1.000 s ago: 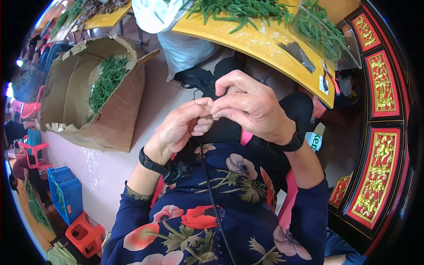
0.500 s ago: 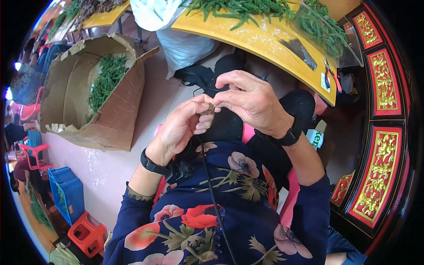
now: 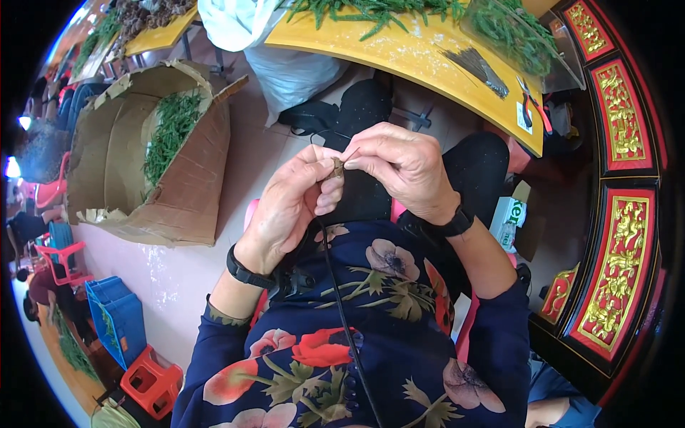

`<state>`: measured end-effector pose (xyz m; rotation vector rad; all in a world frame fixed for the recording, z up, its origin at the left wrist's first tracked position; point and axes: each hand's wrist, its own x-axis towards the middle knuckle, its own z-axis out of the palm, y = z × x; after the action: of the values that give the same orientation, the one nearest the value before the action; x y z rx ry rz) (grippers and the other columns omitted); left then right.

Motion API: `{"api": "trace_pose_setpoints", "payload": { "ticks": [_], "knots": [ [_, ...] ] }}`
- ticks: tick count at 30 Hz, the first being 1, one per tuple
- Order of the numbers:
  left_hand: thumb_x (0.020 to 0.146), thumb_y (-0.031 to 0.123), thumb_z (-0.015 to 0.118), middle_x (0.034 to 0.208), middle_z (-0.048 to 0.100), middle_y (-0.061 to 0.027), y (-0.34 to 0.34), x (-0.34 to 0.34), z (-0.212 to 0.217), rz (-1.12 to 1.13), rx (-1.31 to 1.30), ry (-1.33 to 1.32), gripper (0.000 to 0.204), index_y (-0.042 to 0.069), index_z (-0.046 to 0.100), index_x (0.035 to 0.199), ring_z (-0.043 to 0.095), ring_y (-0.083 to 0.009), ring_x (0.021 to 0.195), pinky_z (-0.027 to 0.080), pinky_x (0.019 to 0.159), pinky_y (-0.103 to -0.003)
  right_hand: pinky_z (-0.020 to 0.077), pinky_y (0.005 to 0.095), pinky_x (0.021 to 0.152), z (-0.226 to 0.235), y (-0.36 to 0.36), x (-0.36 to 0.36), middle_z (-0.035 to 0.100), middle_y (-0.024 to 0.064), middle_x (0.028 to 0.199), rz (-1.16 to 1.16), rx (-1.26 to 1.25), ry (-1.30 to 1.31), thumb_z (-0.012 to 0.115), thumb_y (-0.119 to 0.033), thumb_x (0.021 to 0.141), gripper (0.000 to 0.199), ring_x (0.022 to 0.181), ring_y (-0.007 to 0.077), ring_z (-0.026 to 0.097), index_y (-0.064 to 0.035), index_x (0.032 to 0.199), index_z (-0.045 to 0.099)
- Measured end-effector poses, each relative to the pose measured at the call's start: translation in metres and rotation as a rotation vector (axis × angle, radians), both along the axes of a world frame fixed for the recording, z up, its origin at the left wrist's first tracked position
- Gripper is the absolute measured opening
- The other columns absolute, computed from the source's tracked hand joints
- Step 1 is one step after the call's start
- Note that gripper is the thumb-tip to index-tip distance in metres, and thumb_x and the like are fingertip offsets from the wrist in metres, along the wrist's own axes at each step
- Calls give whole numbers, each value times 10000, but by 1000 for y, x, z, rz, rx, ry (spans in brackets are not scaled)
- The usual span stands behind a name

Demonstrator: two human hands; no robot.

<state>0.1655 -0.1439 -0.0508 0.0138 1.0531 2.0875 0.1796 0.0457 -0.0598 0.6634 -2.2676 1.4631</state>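
Note:
In front of my lap, both hands meet at a small brown pine cone (image 3: 337, 168). My left hand (image 3: 294, 187) is closed, holding it between thumb and forefinger with the other fingers curled below. My right hand (image 3: 403, 167) is closed too, its thumb and forefinger pinched together right beside the cone. A thin dark wire seems to run from those fingertips; most of it is hidden by the fingers.
A yellow table (image 3: 399, 60) ahead bears green sprigs (image 3: 385, 16), a bundle of thin wires (image 3: 474, 70) and pliers (image 3: 529, 107). On the left stand a torn cardboard box (image 3: 182, 207) with greenery, a blue crate (image 3: 118, 317) and a red stool (image 3: 152, 381). Carved red-gold panels (image 3: 615, 267) line the right.
My right hand has turned down and in, its raised forefinger now closing against the thumb at the cone. My left hand keeps its hold. The view has shifted slightly.

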Motion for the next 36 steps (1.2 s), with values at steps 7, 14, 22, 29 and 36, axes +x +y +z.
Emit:
{"api": "trace_pose_setpoints", "payload": {
  "ticks": [7, 14, 22, 29, 36],
  "knots": [
    [961, 155, 470, 730, 428, 4, 3, 5, -5, 66, -73, 169, 137, 42, 504, 1032, 375, -69, 620, 311, 550, -201, 489, 279, 611, 6, -8, 7, 636, 108, 807, -85, 48, -20, 680, 23, 764, 91, 697, 213, 629, 9, 839, 630],
    [947, 93, 494, 776, 477, -20, 7, 12, -2, 182, -363, 568, 117, 28, 500, 1044, 423, -83, 671, 355, 612, -214, 463, 277, 575, 16, -13, 14, 610, 112, 752, -158, 122, -118, 640, 12, 800, 47, 638, 189, 603, 24, 827, 603],
    [905, 33, 529, 768, 455, -89, 6, 1, 2, 145, -731, 1616, 139, 5, 499, 1038, 473, -128, 683, 386, 597, -263, 408, 225, 515, 27, 5, 11, 622, 39, 707, -23, -117, -690, 624, -6, 822, 68, 593, 62, 542, 6, 888, 635],
    [946, 104, 508, 779, 455, -10, 3, -4, 6, 77, -420, 770, 122, 15, 494, 1028, 421, -92, 642, 362, 587, -224, 422, 217, 512, 39, 14, 9, 605, 23, 789, -238, 87, -200, 668, -11, 788, 135, 623, 67, 557, -45, 919, 667],
    [969, 149, 484, 765, 436, 12, 7, -5, 0, -26, -41, 389, 143, 44, 474, 1067, 371, -60, 626, 307, 555, -191, 466, 259, 539, 34, 17, 1, 583, 59, 914, -69, 304, 167, 733, -48, 698, 212, 649, 164, 594, -73, 901, 675]
  ]
}}
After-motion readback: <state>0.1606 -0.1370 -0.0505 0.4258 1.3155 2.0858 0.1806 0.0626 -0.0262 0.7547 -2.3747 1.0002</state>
